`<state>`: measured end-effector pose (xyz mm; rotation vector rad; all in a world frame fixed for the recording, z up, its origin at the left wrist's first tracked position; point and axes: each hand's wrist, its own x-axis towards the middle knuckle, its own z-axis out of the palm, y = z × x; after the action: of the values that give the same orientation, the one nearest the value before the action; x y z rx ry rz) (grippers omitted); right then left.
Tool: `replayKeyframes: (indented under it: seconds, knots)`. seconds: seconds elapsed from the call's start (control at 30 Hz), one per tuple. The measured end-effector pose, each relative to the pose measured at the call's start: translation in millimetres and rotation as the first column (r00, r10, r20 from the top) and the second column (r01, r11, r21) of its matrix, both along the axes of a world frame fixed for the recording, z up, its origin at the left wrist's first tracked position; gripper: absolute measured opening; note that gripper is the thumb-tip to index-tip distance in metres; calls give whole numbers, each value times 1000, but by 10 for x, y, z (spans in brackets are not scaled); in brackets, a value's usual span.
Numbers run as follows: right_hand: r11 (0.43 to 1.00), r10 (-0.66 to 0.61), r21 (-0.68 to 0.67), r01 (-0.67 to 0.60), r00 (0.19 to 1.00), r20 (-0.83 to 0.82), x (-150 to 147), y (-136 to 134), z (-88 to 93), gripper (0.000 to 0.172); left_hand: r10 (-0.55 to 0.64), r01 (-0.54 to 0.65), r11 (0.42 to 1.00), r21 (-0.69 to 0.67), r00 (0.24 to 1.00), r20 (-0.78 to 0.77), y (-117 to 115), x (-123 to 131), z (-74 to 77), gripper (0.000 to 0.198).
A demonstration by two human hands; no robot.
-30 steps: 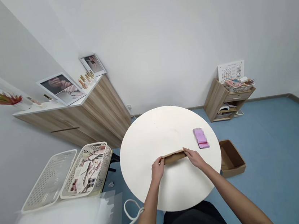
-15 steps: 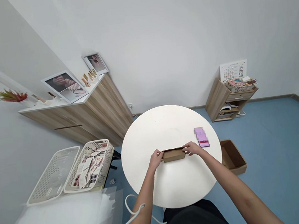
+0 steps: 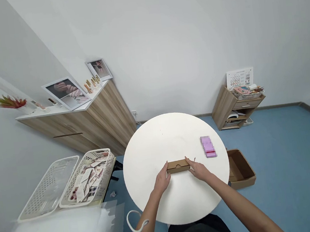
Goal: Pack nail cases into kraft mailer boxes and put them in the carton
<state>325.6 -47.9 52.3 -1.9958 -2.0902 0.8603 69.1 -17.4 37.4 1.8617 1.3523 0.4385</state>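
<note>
A small flat brown cardboard box (image 3: 177, 165) lies on the round white table (image 3: 158, 145), closed, near its front middle. My left hand (image 3: 163, 179) grips the box's left end with fingers curled against it. My right hand (image 3: 197, 169) presses on the box's right end, fingers laid over its top edge. A pink phone-like object (image 3: 208, 147) lies flat on the table to the right of my right hand, apart from it.
An open brown carton (image 3: 240, 168) stands on the blue floor right of the table. Two white baskets (image 3: 67, 181), one holding several cards, sit at the left. A wooden sideboard (image 3: 87, 116) lines the left wall; a small shelf unit (image 3: 234, 106) stands at the back right.
The box's lid has gone down flat. Both hands have shifted slightly toward me and closer together on the box's ends.
</note>
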Motion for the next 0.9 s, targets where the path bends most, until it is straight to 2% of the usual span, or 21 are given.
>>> replayKeyframes:
  seconds: [0.1,0.2,0.33,0.43,0.53,0.7,0.8,0.9]
  knots:
    - [998,-17,61,10,993,119,-145,-134,-100,75,24,-19,997,71,998,-65,-195,60,-108,76]
    - [993,-84,95,71,985,149,-283,-183,-162,74,34,-3,988,155,980,-197,-296,97,-180,73]
    - [977,-195,114,182,974,111,-395,-183,-174,69,20,75,955,288,949,-314,-241,41,-231,66]
    - [963,-257,103,250,964,68,-444,-201,-133,58,-8,142,915,377,943,-334,-107,-38,-226,59]
    - [958,-281,72,276,957,76,-483,-249,-47,47,-104,235,897,376,936,-336,24,-45,-144,54]
    - [947,-321,59,316,942,97,-348,-463,102,40,-357,442,878,185,861,-363,102,226,144,51]
    - [901,-418,97,423,906,-65,-42,-711,132,46,-434,498,849,176,848,-304,86,510,305,46]
    - [809,-521,121,575,798,-303,411,-1031,121,59,-511,533,821,204,846,-155,33,871,421,42]
